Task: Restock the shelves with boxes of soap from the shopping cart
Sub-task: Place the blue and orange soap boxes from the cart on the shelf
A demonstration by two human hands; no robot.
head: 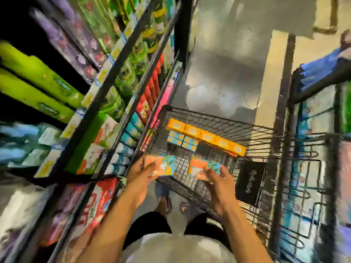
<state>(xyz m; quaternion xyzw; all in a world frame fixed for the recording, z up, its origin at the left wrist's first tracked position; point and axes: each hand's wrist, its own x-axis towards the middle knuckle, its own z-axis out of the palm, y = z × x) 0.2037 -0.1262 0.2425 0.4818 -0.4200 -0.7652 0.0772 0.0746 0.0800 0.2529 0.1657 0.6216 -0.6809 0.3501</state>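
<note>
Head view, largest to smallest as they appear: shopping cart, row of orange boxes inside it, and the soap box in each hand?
1. shopping cart
2. row of orange boxes
3. left-hand soap box and right-hand soap box look alike; unranked.

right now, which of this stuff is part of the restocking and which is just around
For the job: left grip, right grip, left soap box, right soap box, orange boxes, cart, shelf.
Just around: green rolls, red packs.

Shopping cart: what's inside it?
A row of orange boxes along the far wall, small blue-and-orange boxes beside it. The left hand grips the left soap box, the right hand the right soap box, over the cart; they hide part of its floor.
</note>
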